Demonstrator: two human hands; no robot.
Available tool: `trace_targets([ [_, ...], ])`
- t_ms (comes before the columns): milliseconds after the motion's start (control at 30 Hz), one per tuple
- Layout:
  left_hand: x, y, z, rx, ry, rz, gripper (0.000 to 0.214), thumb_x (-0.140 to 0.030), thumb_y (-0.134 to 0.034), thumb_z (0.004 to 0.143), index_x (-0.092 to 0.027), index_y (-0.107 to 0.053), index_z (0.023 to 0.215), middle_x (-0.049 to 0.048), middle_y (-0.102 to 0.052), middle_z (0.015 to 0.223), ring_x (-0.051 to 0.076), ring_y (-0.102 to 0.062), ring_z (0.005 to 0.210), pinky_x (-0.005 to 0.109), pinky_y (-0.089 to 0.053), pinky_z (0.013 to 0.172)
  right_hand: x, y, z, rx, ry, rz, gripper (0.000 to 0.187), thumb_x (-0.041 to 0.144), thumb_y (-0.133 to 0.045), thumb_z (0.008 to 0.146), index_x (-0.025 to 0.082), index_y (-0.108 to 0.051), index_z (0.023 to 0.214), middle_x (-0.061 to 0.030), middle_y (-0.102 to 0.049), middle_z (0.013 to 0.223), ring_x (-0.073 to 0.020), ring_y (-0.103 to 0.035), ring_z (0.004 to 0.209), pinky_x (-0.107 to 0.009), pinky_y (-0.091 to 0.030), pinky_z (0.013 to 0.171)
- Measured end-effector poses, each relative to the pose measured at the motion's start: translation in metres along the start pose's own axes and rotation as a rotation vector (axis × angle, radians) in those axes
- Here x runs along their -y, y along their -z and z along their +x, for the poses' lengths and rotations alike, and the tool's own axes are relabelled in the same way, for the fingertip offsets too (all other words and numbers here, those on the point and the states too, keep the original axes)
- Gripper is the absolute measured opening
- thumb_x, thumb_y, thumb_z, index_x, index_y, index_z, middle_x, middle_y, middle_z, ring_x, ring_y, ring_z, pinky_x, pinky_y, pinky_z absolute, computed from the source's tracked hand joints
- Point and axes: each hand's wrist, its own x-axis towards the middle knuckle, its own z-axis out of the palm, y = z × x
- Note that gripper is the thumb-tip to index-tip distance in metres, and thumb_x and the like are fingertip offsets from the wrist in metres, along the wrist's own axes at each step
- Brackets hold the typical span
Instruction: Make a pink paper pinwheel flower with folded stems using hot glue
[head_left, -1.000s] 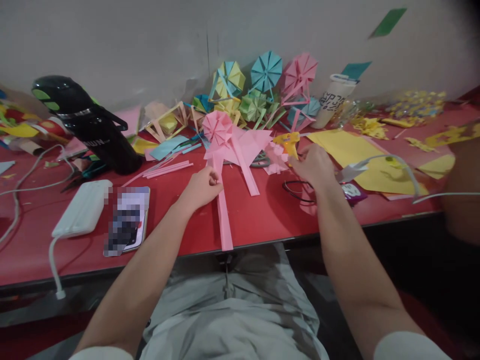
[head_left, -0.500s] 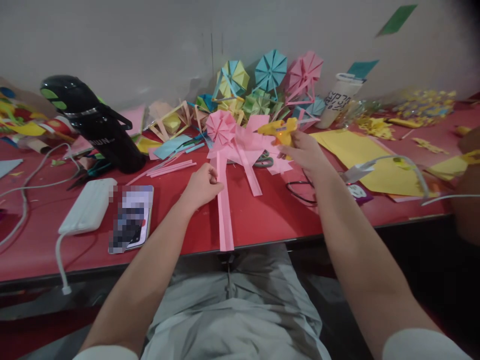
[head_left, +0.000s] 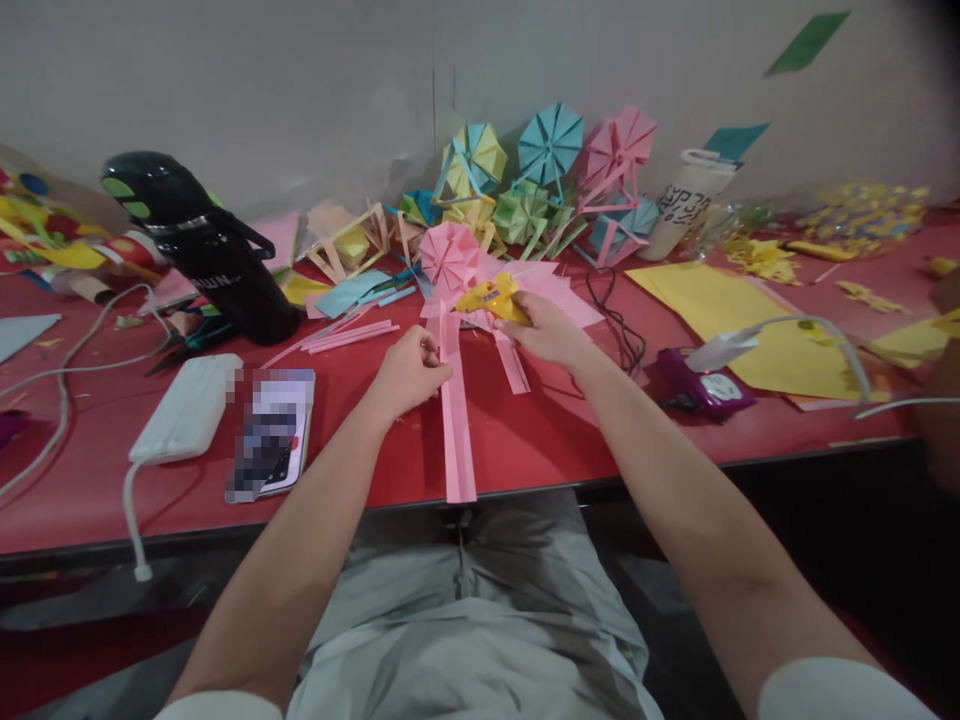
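My left hand [head_left: 411, 372] pinches the edge of a long folded pink paper strip [head_left: 458, 430], which runs down to the table's front edge. Closed around a yellow hot glue gun [head_left: 486, 296] is my right hand [head_left: 546, 330]. The gun's nozzle points left, at the upper part of the strip; whether it touches the paper I cannot tell. Just beyond stands a pink folded-paper wheel [head_left: 448, 258]. A second, shorter pink strip [head_left: 513, 362] slants out below the gun. Pink paper sheets [head_left: 574, 298] lie behind my right hand.
A black bottle [head_left: 217, 265], a white power bank [head_left: 187, 408] and a phone [head_left: 274, 435] are at left. Several paper wheels [head_left: 551, 142] line the wall. To the right are a purple plug adapter [head_left: 694, 385], yellow sheets [head_left: 720, 320], a white cup [head_left: 686, 205] and cables.
My right hand has brought the glue gun left and nearer, over to the top of the long pink strip. My left hand keeps its pinch on the strip.
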Motion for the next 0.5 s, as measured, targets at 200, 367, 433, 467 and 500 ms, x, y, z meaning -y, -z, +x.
trace_targets([
  [200,0.0005,-0.0004,-0.0001,0.013,-0.004,-0.04,0.031,-0.009,-0.063,0.069,-0.024,-0.039,0.082,-0.0081,-0.055,0.065,0.01,-0.056,0.047,0.024,-0.043,0.051,0.0049,-0.0029,-0.0011,-0.031,-0.026,-0.018,0.014,0.029,-0.061,0.084,0.021,-0.051,0.09,-0.006,-0.062,0.088,-0.0208,-0.057,0.077,-0.037,-0.048,0.075],
  [367,-0.0007,0.0001,-0.0002,0.013,-0.003,-0.052,0.03,-0.009,-0.062,0.07,-0.024,-0.039,0.082,-0.008,-0.056,0.064,0.009,-0.055,0.046,0.024,-0.043,0.051,0.0053,-0.0039,-0.0024,-0.023,-0.008,0.003,0.013,0.026,-0.06,0.083,0.021,-0.052,0.092,-0.007,-0.063,0.09,-0.0219,-0.058,0.079,-0.038,-0.049,0.077],
  [433,-0.0013,0.0003,-0.0002,0.013,0.003,-0.049,0.031,-0.009,-0.062,0.07,-0.024,-0.039,0.083,-0.0079,-0.056,0.064,0.009,-0.056,0.047,0.024,-0.043,0.052,0.0038,-0.0046,-0.0022,-0.035,0.005,0.0,0.014,0.026,-0.06,0.082,0.021,-0.052,0.093,-0.0076,-0.064,0.09,-0.0225,-0.058,0.079,-0.039,-0.05,0.077],
  [467,-0.0013,0.0004,-0.0002,0.012,0.005,-0.048,0.031,-0.009,-0.062,0.07,-0.024,-0.039,0.083,-0.0079,-0.056,0.064,0.009,-0.056,0.047,0.024,-0.043,0.052,0.0028,-0.0051,-0.0019,-0.036,0.007,0.0,0.014,0.025,-0.06,0.082,0.021,-0.052,0.093,-0.0077,-0.065,0.09,-0.0228,-0.059,0.08,-0.039,-0.05,0.078],
  [500,-0.0012,0.0005,0.0,0.011,0.006,-0.049,0.031,-0.009,-0.062,0.07,-0.024,-0.039,0.083,-0.0079,-0.056,0.064,0.009,-0.056,0.047,0.024,-0.043,0.052,0.0016,-0.0057,-0.0016,-0.034,0.006,0.003,0.015,0.025,-0.06,0.082,0.021,-0.052,0.094,-0.0078,-0.065,0.091,-0.0229,-0.059,0.08,-0.039,-0.05,0.078],
])
